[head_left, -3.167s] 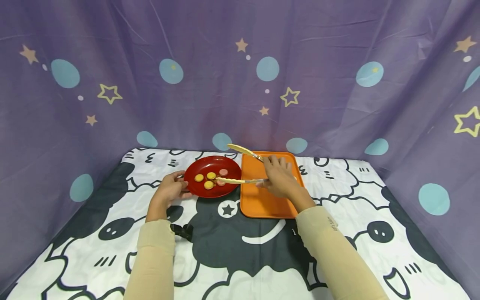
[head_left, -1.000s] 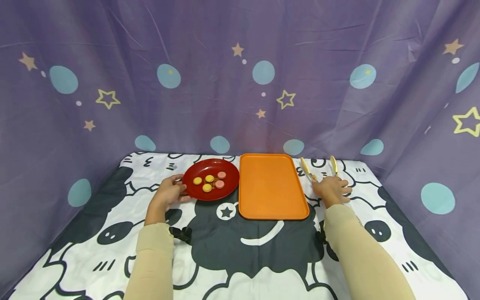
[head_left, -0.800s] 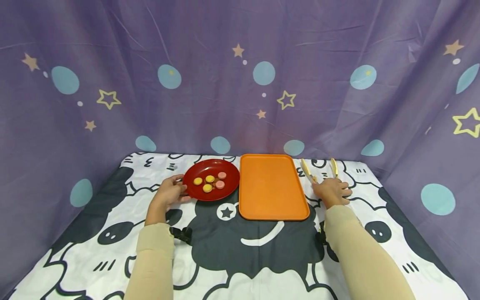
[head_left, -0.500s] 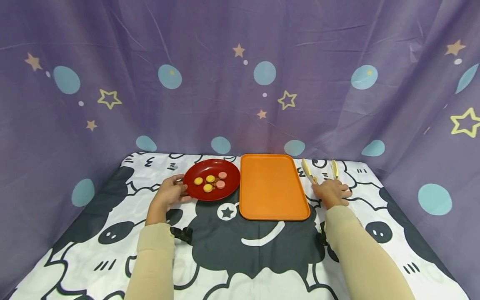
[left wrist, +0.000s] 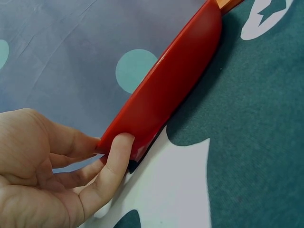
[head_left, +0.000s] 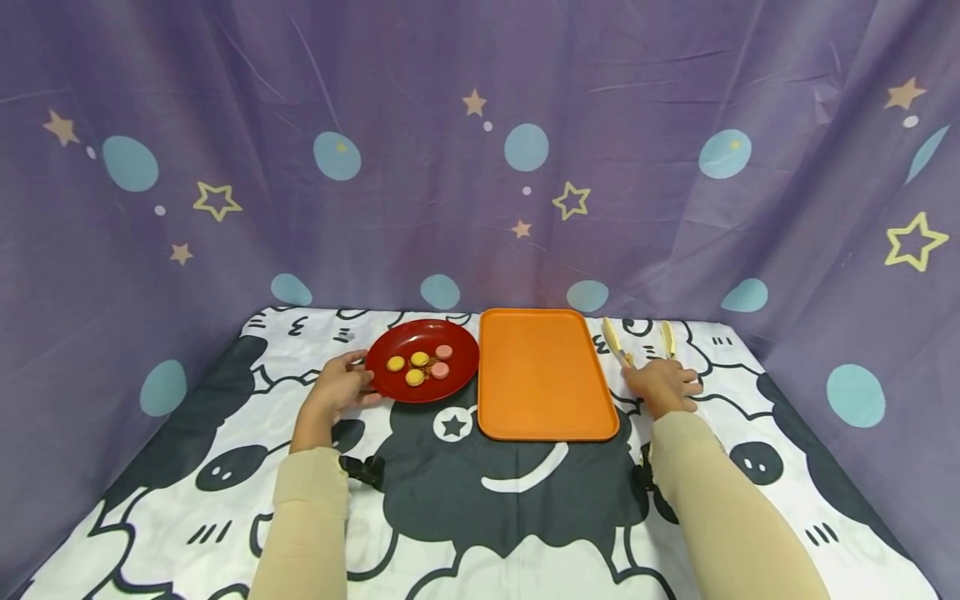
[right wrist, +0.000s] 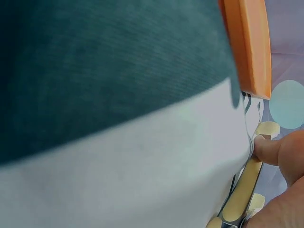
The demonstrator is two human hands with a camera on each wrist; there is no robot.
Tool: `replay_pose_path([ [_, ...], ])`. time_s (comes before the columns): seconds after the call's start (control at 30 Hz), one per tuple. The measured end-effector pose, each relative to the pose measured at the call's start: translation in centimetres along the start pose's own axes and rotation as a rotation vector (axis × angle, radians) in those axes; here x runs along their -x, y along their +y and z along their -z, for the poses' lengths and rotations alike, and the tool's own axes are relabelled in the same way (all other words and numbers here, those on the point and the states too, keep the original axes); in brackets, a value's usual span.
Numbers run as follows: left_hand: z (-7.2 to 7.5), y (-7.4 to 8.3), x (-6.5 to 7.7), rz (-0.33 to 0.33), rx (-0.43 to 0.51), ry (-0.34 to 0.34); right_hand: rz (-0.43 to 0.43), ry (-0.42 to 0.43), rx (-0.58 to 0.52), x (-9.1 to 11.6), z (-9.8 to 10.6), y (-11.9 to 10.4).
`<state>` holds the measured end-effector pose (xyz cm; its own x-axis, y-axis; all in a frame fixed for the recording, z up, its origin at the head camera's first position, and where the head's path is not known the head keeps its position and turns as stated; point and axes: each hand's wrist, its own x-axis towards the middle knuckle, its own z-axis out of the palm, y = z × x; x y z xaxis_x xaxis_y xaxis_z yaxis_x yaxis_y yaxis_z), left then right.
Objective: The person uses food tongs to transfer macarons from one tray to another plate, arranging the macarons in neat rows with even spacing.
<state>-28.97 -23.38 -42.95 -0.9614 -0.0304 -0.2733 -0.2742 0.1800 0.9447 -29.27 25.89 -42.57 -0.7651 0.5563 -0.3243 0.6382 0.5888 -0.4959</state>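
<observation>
My left hand [head_left: 341, 385] is at the left rim of a red plate [head_left: 386, 385]. In the left wrist view, fingertips [left wrist: 124, 139] press the plate's outer wall while another digit meets its rim. Small yellow macarons [head_left: 415, 377] and pink macarons [head_left: 440, 370] sit on the plate. To the right of an orange tray [head_left: 543, 379], my right hand [head_left: 663, 385] holds a pair of tongs [head_left: 611, 335] low over the cloth, their pale yellow arms spread apart and pointing away. The thumb [right wrist: 266, 148] lies on the tongs in the right wrist view; the other fingers are mostly hidden there.
The orange tray lies flat between the plate and the right hand, its left edge close against the plate. A cartoon-sheep cloth [head_left: 517, 508] covers the table. A purple curtain [head_left: 420, 217] hangs right behind the table's far edge.
From above the tray, with the tongs pointing at the plate, my right hand has moved right and down to the cloth beside the tray. For the last second both hands stay put.
</observation>
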Motion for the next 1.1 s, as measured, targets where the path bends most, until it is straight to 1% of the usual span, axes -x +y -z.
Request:
replay_pose_path([
  [0.23,0.0,0.1,-0.1,-0.007,0.003,0.002,0.034,0.017,-0.015,1.1,0.3,0.3],
  [0.37,0.0,0.3,-0.1,0.006,-0.007,0.015,0.046,0.021,-0.009,1.5,0.5,0.2],
  [0.47,0.1,0.6,0.1,0.006,-0.042,0.035,0.056,0.020,-0.011,1.5,0.6,0.1],
  [0.53,0.2,0.9,0.3,-0.017,-0.084,0.065,0.068,0.020,-0.017,1.5,0.7,-0.1],
  [0.7,0.1,1.8,0.9,-0.104,-0.275,0.178,0.107,0.054,-0.027,1.3,0.9,-0.6],
  [0.73,0.0,2.0,1.0,-0.119,-0.317,0.191,0.113,0.065,-0.030,1.3,0.9,-0.8],
  [0.8,-0.2,2.6,1.0,-0.163,-0.433,0.204,0.129,0.088,-0.033,1.4,1.0,-1.2],
  [0.97,-0.8,4.1,0.7,-0.273,-0.677,0.197,0.193,0.151,-0.050,2.0,1.1,-2.4],
  [1.1,-1.8,5.2,0.8,-0.317,-0.815,0.160,0.285,0.196,-0.050,3.0,1.1,-3.5],
])
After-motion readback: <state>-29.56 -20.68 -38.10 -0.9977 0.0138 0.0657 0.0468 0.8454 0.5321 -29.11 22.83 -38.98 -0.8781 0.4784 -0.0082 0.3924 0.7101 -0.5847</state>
